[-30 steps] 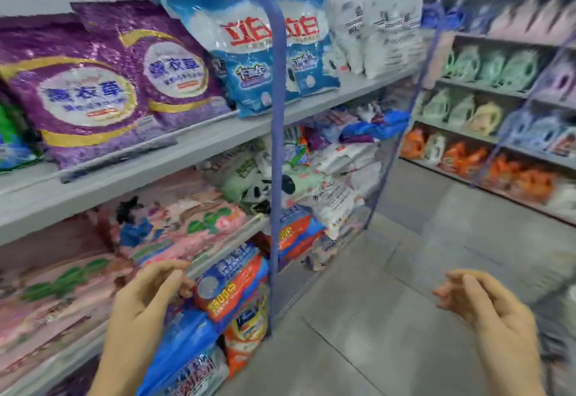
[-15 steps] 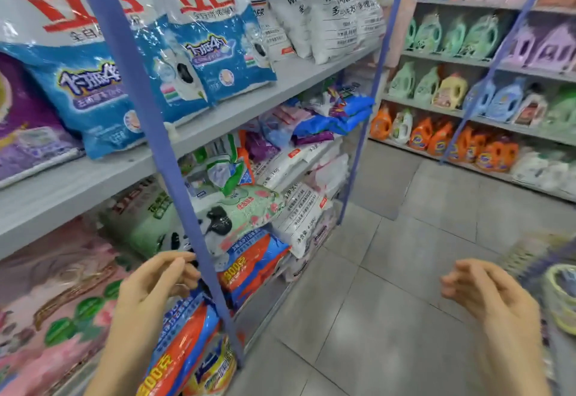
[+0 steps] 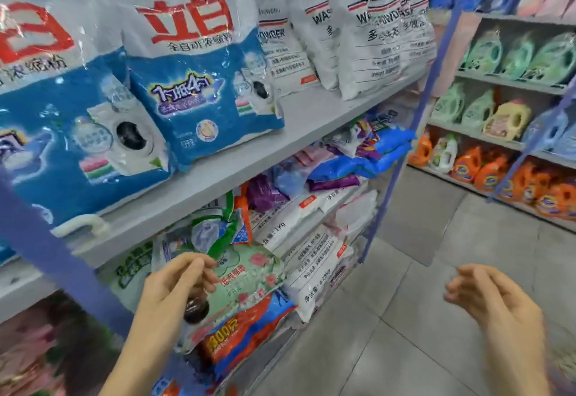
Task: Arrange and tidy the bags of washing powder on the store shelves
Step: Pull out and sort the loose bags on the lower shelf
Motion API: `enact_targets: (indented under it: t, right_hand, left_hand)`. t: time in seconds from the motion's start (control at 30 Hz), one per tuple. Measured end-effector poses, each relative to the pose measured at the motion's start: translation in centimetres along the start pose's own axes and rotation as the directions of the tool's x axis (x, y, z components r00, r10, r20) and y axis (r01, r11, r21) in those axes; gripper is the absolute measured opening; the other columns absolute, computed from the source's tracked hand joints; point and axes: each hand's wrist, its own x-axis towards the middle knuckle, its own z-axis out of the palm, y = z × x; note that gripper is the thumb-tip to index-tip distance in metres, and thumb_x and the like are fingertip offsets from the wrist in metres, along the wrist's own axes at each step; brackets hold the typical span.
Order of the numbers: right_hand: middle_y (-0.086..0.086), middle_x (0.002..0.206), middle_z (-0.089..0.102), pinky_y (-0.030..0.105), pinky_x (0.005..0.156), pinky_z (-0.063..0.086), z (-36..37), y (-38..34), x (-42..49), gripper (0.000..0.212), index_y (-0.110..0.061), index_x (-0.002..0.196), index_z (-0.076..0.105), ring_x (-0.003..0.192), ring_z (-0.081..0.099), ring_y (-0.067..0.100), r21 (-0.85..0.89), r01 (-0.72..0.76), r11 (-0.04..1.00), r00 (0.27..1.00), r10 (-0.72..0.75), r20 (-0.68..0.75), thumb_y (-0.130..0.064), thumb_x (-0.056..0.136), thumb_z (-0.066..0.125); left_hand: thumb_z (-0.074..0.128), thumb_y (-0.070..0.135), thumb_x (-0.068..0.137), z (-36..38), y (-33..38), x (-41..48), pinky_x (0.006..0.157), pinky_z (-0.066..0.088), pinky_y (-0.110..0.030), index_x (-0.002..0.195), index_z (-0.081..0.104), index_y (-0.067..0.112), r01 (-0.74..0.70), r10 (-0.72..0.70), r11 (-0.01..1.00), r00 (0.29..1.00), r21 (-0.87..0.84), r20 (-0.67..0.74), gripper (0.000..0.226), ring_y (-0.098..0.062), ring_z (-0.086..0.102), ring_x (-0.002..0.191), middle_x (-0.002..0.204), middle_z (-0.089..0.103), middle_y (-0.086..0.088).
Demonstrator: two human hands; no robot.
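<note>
A: Trying to spot the washing powder here. Any idea where?

B: All along the left side. Up on the top shelf [image 3: 311,122]: big blue-and-white bags [image 3: 199,83] standing upright, then white bags [image 3: 374,37] just beside them to the right. Underneath it: a messy heap, with a green flowery bag [image 3: 249,274] at the front, lying on top of an orange-and-blue bag [image 3: 246,330]. White sacks [image 3: 311,271] stacked just to the right, blue packs [image 3: 374,158] and a purple pack [image 3: 265,193] thrown on top further back.

A: And the hands?

B: Left hand [image 3: 174,286] raised right in front of that green bag, near its upper left corner, with fingers [image 3: 191,267] loosely curled and a little apart, nothing visibly pinched. Can't tell whether the tips actually touch the plastic. Right hand [image 3: 486,299] well apart from the shelf, hanging over the tiled floor [image 3: 389,333], fingers loosely curled too, slightly spread, holding nothing.

A: Anything else worth noting?

B: Purple-blue posts [image 3: 388,193] framing the shelf, one close on the left, one further down the aisle. Across the aisle, green jugs [image 3: 486,52] higher up, orange jugs [image 3: 467,168] in the bottom row. Bit blurry over there, so no reading the labels.
</note>
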Motion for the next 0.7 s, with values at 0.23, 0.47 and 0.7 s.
enact_targets:
  t: [0.23, 0.47, 0.7]
  right_hand:
    - [-0.004, 0.054, 0.064, 0.013, 0.05, 0.05, 5.0, 3.1, 13.0, 0.032, -0.015, 0.073, 0.064, 0.048, 0.059, 0.005, -0.084, -0.056, 0.995, 0.955, 0.078, 0.286, -0.006, 0.097, 0.045]
    - [0.0, 0.063, 0.067, 0.015, 0.055, 0.049, 12.7, 5.7, 17.8, 0.023, -0.011, 0.075, 0.063, 0.054, 0.058, 0.006, -0.123, 0.089, 0.988, 0.7, 0.026, 0.714, -0.002, 0.093, 0.051]
    - [-0.003, 0.092, 0.07, 0.033, 0.076, 0.053, 22.2, 8.5, 8.8, 0.012, -0.019, 0.098, 0.067, 0.085, 0.064, 0.012, -0.043, 0.55, 0.834, 0.142, -0.042, 0.989, -0.023, 0.092, 0.057]
  left_hand:
    - [0.046, 0.006, 0.095, 4.2, -2.1, 1.9, 0.051, 0.048, -0.016, 0.072, 0.066, 0.009, 0.028, -0.017, 0.999, 0.929, 0.024, -0.369, 0.03, -0.009, 0.059, 0.054, 0.064, 0.069, -0.005]
    - [0.048, 0.01, 0.095, 7.5, -1.6, -0.8, 0.052, 0.05, -0.014, 0.079, 0.065, 0.002, 0.098, -0.072, 0.995, 0.77, 0.006, -0.634, 0.025, -0.008, 0.061, 0.057, 0.064, 0.068, -0.004]
    - [0.046, 0.01, 0.096, 7.9, -0.8, -5.6, 0.054, 0.051, -0.012, 0.077, 0.065, 0.005, 0.146, -0.114, 0.989, 0.598, -0.032, -0.793, 0.028, -0.005, 0.06, 0.056, 0.064, 0.065, -0.006]
